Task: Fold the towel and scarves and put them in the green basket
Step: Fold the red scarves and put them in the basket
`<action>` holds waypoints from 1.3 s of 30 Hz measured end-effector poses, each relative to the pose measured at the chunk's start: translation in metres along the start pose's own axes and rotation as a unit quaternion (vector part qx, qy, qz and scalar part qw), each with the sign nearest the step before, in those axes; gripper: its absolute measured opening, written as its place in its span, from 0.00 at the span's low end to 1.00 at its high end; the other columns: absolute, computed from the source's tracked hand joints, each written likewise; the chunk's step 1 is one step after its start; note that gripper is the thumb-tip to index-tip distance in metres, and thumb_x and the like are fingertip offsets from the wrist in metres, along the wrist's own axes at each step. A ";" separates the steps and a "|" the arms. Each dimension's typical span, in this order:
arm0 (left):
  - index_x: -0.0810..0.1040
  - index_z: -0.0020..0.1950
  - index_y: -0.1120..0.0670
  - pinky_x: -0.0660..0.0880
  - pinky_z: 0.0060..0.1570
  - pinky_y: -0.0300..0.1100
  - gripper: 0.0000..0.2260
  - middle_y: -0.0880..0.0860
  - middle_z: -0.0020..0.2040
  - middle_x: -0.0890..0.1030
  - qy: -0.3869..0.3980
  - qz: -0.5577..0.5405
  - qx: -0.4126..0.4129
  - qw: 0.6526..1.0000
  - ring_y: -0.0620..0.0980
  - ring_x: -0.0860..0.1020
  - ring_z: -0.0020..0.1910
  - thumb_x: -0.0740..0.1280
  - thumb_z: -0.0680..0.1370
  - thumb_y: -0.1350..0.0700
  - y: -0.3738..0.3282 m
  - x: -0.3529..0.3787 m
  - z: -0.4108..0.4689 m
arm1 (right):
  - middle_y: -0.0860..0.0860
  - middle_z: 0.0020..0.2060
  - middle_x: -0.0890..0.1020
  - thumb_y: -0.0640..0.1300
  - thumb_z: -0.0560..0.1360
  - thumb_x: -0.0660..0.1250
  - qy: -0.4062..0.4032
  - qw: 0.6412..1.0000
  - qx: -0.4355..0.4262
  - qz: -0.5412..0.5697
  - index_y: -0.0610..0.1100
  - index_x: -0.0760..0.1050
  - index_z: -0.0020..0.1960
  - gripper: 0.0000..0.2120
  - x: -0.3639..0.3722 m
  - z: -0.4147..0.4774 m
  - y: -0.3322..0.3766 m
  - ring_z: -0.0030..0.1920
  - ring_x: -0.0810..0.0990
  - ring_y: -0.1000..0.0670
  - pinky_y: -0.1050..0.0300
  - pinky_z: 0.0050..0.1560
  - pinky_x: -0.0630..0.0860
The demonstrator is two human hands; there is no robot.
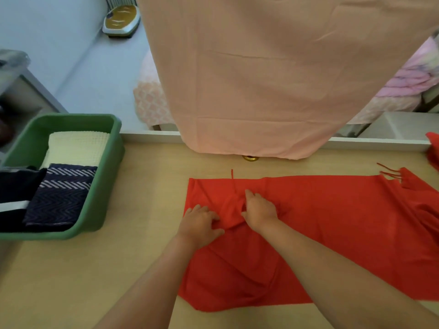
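Risk of a crooked, creased fold: thin cloth bunched into a ridge, likely to slide off line if pulled unevenly; fringe (389, 173) at the far right end prone to tangling. Bright red scarf (332, 233) spread across the tabletop (71, 281), right of the green basket (104, 205) and apart from it. Left hand (202, 222) and right hand (260, 212) side by side near its left end, each pinching the raised ridge.
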State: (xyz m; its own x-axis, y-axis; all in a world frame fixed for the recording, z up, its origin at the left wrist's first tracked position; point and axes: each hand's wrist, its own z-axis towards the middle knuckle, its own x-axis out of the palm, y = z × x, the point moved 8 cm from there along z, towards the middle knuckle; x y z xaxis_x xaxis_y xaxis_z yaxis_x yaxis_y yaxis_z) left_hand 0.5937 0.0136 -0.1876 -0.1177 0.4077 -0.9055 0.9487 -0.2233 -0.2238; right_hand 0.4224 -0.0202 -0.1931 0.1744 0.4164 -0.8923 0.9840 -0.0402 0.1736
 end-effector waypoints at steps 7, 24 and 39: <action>0.61 0.76 0.50 0.66 0.66 0.50 0.36 0.51 0.69 0.72 -0.039 -0.100 -0.012 0.994 0.54 0.70 0.68 0.69 0.72 0.40 -0.015 -0.013 0.022 | 0.49 0.49 0.82 0.48 0.77 0.67 -0.179 0.960 -0.021 0.213 0.47 0.80 0.56 0.10 -0.044 -0.013 -0.028 0.53 0.79 0.43 0.49 0.54 0.71; 0.75 0.65 0.54 0.70 0.56 0.51 0.25 0.53 0.60 0.77 -0.186 -0.009 0.051 0.981 0.57 0.74 0.58 0.67 0.67 0.61 -0.088 -0.066 0.100 | 0.41 0.53 0.82 0.46 0.81 0.60 -0.222 0.933 0.236 0.156 0.44 0.71 0.64 0.13 -0.088 -0.043 -0.215 0.54 0.81 0.38 0.48 0.50 0.74; 0.67 0.76 0.52 0.66 0.67 0.58 0.31 0.57 0.74 0.68 -0.114 0.041 -0.031 0.992 0.60 0.66 0.73 0.48 0.77 0.39 0.008 -0.005 0.081 | 0.48 0.77 0.61 0.50 0.83 0.55 -0.104 0.994 0.033 0.021 0.51 0.62 0.77 0.23 -0.023 0.008 -0.133 0.76 0.59 0.46 0.45 0.73 0.60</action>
State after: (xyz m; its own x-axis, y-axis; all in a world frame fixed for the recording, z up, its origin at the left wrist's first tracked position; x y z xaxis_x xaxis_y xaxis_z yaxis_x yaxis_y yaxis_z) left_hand 0.5778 -0.0619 -0.2137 -0.0961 0.1771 -0.9795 0.9730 -0.1906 -0.1299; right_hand 0.2875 -0.0318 -0.1990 0.2133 0.2168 -0.9526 0.9745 -0.1168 0.1916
